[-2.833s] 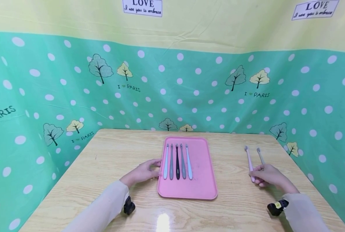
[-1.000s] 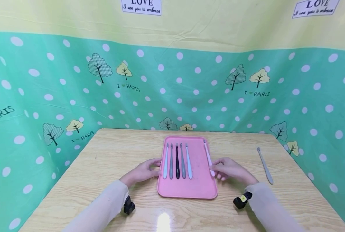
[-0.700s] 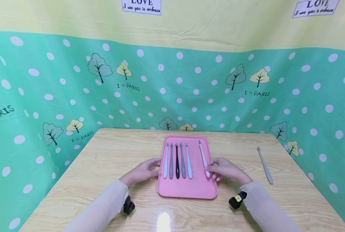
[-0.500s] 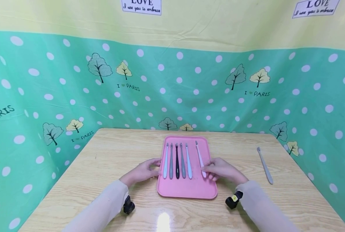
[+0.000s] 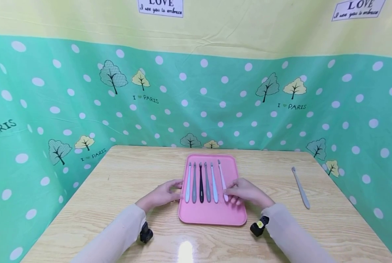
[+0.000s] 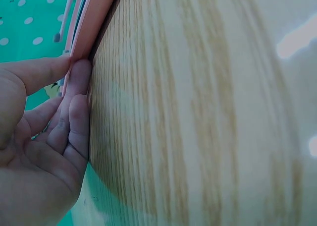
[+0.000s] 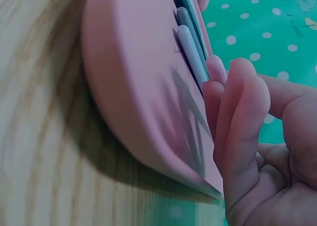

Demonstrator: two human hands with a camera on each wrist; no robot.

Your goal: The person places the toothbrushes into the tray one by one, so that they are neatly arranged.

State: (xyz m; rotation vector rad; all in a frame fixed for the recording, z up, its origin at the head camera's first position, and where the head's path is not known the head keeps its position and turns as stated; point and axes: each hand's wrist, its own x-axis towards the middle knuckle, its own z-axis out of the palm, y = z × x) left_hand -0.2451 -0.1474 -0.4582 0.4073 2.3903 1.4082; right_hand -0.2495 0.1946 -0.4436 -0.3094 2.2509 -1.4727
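My right hand (image 5: 247, 191) pinches a pale pink toothbrush (image 5: 222, 179) near its handle end, over the right part of a pink tray (image 5: 212, 216). In the right wrist view the rounded handle end of that toothbrush (image 7: 216, 70) shows between the fingertips. To its left, several toothbrushes lie side by side on the tray, heads away from me: light blue ones (image 5: 214, 188), grey ones (image 5: 194, 188) and a black one (image 5: 201, 188). My left hand (image 5: 161, 193) touches the tray's left edge with thumb and extended fingers; in the left wrist view the thumb (image 6: 47, 72) meets the rim.
A grey toothbrush (image 5: 300, 188) lies alone on the wooden table (image 5: 271, 168) at the right. A patterned green and yellow cloth (image 5: 229, 91) hangs behind the table and along both sides. A black wrist camera (image 5: 259, 226) sits below my right hand.
My right hand has brought the pink toothbrush from the table's right side onto the tray, then slid it left toward the row. The left hand has stayed at the tray's edge.
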